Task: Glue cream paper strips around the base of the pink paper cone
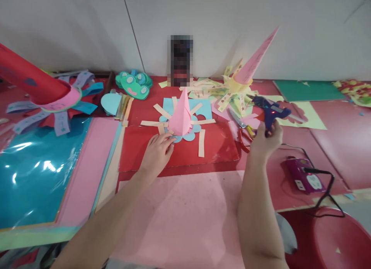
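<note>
A pink paper cone point(180, 116) stands on a light blue scalloped paper piece point(189, 137), with several cream paper strips point(150, 123) spread out around its base. My left hand point(158, 151) is at the cone's front left edge, fingers closed and pressed down where a bit of cream strip shows at the tips. In my right hand point(268, 139) is a dark blue hot glue gun point(272, 111), its red light lit and its nozzle to the left. One loose cream strip point(201, 143) lies on the red board point(218, 145) to the cone's right.
Red-handled scissors point(245, 135) lie beside my right hand. A finished-looking pink cone hat point(256, 62) stands behind them. At the left are a red paper tube point(34, 77) and green frog cutouts point(135, 85). A purple power box point(304, 174) with cords sits at the right.
</note>
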Demonstrator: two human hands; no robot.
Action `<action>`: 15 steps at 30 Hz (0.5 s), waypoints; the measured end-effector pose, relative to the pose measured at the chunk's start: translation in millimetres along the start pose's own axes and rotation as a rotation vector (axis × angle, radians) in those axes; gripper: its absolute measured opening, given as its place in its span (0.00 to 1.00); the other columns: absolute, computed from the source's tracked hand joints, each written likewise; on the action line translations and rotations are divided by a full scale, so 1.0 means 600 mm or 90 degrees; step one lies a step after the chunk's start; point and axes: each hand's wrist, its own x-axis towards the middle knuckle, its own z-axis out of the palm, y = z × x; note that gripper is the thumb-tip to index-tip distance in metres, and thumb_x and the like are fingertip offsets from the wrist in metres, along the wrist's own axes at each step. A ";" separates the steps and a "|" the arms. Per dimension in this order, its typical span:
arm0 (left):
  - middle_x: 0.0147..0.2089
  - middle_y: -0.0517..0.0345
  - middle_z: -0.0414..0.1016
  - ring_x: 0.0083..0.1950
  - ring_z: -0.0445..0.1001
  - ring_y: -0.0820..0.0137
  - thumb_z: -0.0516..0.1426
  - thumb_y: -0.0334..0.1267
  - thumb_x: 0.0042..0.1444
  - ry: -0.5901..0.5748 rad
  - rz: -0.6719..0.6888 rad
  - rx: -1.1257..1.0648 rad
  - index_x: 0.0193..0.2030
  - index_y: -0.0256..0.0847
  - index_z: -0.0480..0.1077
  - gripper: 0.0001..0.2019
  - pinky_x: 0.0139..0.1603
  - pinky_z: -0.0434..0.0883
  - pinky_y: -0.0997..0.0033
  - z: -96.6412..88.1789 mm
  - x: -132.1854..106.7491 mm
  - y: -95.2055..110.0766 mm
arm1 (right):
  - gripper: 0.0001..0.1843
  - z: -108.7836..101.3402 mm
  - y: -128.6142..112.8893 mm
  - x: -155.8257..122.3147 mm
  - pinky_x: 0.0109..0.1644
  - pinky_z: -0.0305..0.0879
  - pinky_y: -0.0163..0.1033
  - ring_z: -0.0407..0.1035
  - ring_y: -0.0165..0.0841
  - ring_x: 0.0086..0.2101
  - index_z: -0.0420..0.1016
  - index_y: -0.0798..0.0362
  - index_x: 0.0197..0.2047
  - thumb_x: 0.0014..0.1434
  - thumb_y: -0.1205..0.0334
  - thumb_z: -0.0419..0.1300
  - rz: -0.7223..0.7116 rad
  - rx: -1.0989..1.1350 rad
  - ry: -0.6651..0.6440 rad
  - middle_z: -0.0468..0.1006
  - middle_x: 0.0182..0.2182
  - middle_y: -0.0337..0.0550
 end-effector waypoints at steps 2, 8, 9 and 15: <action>0.51 0.52 0.74 0.50 0.73 0.62 0.51 0.29 0.60 -0.003 -0.003 -0.003 0.46 0.43 0.73 0.12 0.55 0.69 0.54 -0.001 0.001 0.000 | 0.29 0.006 0.008 0.005 0.40 0.72 0.45 0.73 0.37 0.37 0.66 0.58 0.55 0.57 0.46 0.52 0.057 0.003 0.059 0.73 0.42 0.51; 0.50 0.52 0.74 0.50 0.73 0.63 0.51 0.29 0.60 0.002 0.004 -0.009 0.46 0.43 0.73 0.12 0.57 0.68 0.54 -0.001 0.000 0.001 | 0.29 0.012 0.038 0.003 0.59 0.60 0.54 0.64 0.46 0.55 0.65 0.59 0.58 0.54 0.55 0.55 0.012 -0.148 0.060 0.69 0.54 0.59; 0.50 0.52 0.74 0.50 0.73 0.64 0.51 0.29 0.60 0.002 0.003 -0.010 0.46 0.43 0.73 0.12 0.57 0.68 0.54 -0.001 0.000 0.001 | 0.30 0.012 0.045 0.002 0.60 0.57 0.56 0.60 0.47 0.58 0.64 0.58 0.59 0.53 0.56 0.56 0.001 -0.177 0.047 0.66 0.56 0.60; 0.50 0.52 0.74 0.50 0.72 0.62 0.52 0.29 0.60 0.006 -0.001 -0.014 0.45 0.43 0.73 0.12 0.55 0.69 0.54 0.002 -0.001 0.000 | 0.28 0.019 0.072 -0.003 0.59 0.53 0.62 0.57 0.50 0.59 0.64 0.53 0.57 0.52 0.60 0.54 -0.057 -0.237 -0.006 0.66 0.56 0.58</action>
